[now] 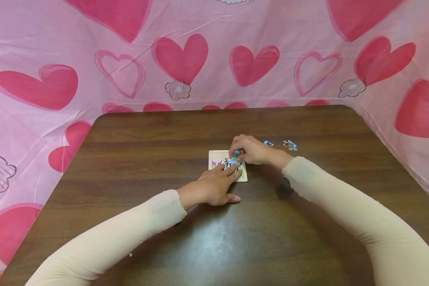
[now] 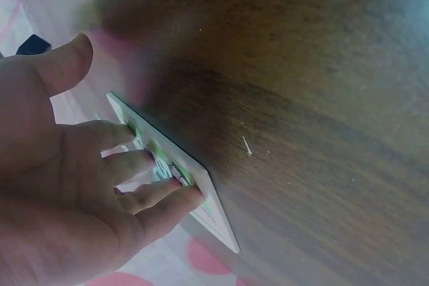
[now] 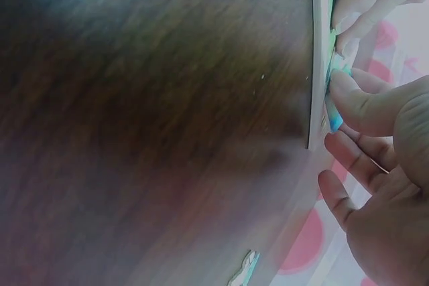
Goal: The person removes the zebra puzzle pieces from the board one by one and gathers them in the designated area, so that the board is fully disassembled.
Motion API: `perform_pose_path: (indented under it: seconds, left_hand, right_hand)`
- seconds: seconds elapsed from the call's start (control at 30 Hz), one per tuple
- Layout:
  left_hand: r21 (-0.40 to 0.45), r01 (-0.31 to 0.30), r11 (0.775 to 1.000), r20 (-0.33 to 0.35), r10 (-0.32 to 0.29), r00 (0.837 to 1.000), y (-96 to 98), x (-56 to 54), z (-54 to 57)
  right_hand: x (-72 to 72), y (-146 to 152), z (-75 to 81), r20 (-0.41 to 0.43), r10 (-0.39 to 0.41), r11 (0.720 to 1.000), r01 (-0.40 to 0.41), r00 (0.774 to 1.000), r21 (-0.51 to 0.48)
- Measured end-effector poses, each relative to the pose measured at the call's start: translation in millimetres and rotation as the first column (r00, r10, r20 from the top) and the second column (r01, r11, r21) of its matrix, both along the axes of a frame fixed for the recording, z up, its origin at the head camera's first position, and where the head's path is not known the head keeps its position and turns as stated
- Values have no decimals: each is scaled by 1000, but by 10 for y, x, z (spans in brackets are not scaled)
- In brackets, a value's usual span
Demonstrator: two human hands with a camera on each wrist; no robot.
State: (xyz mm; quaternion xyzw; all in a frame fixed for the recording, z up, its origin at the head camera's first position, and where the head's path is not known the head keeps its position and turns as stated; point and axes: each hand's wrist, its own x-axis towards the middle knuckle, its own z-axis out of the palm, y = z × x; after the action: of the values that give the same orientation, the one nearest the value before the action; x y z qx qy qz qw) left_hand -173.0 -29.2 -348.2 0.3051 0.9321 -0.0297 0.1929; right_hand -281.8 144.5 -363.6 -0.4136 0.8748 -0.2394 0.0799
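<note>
A puzzle board with a pale frame lies on the table, partly filled with a zebra picture on green. My left hand rests its fingertips on the picture, fingers straight and thumb spread to the side. In the left wrist view several fingertips press the board. My right hand pinches a blue and green puzzle piece between thumb and fingers, over the board's upper right part. The right wrist view shows the thumb on this piece, tilted at the board's edge, with the other fingers behind it.
Two loose puzzle pieces, one blue and dark and one with green, lie on the brown wooden table beyond the right forearm. A pink cloth with hearts hangs behind and along the sides.
</note>
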Motion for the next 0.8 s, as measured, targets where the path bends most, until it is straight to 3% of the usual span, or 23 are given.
perform_pose_path:
  seconds: [0.8]
  left_hand:
    - [5,-13,1000,17,13,1000,4,9,3]
  right_hand:
    - [17,60,51,-65,11,995,-4,998,100]
